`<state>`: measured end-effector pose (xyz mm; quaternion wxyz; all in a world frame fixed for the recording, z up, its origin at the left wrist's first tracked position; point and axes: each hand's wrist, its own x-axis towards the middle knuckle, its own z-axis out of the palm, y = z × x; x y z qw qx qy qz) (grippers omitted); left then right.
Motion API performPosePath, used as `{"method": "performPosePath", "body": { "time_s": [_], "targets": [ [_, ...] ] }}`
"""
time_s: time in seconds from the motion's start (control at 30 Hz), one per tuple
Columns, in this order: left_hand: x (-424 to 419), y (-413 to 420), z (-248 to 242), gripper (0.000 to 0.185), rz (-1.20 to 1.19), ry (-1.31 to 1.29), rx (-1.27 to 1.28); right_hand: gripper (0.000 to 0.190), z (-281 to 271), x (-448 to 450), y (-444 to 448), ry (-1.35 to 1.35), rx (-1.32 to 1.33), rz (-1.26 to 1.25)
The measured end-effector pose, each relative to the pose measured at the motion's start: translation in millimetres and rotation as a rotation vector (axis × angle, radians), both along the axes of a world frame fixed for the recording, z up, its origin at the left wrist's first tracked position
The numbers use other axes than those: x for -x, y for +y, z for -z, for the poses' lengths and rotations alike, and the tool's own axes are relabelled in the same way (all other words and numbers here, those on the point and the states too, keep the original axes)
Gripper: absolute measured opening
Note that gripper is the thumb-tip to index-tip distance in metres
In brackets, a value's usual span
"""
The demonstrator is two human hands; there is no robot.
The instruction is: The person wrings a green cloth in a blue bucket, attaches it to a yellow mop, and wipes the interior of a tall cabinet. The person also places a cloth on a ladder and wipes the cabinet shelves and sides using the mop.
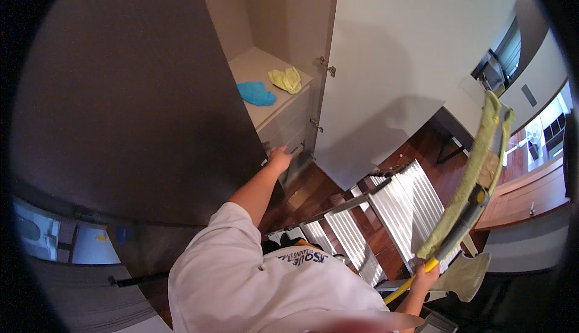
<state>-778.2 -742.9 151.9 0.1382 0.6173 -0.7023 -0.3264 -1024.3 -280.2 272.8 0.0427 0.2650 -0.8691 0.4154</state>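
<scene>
My left hand point(279, 159) is at the free edge of a large dark wardrobe door point(135, 97), its fingers curled there beside a small metal handle point(264, 163). Lower right, my right hand point(424, 279) grips the yellow pole point(400, 291) of a flat mop. The mop's long head, with a fuzzy green pad point(468, 183), is raised and tilted. Inside the wardrobe, a blue cloth point(256, 93) and a yellow cloth point(286, 80) lie crumpled on a pale shelf point(253, 64) above drawers point(282, 125).
A white door point(389, 61) stands swung out on hinges at the right. An aluminium step platform point(407, 197) with ribbed treads stands in front of me on the dark wood floor point(411, 145). Behind the mop head are a wooden door point(524, 197) and a white fan point(533, 134).
</scene>
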Motion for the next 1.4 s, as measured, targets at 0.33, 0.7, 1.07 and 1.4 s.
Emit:
{"method": "performPosePath", "body": {
  "time_s": [0.33,0.7,1.07,1.4],
  "targets": [
    [22,-169,117,0.050,0.012,-0.371,0.016,0.025,13,-11,-8,-0.203,-0.029,0.359],
    [64,-240,58,0.047,-0.229,-0.351,0.002,0.017,8,-14,-19,-0.265,0.056,0.483],
    [65,-203,74,0.050,-0.194,-0.268,0.118,0.025,8,-12,-17,-0.299,0.082,0.446],
    [55,40,70,0.048,0.319,0.043,-0.057,0.013,-3,-11,-25,-0.030,-0.059,0.329]
  ]
}}
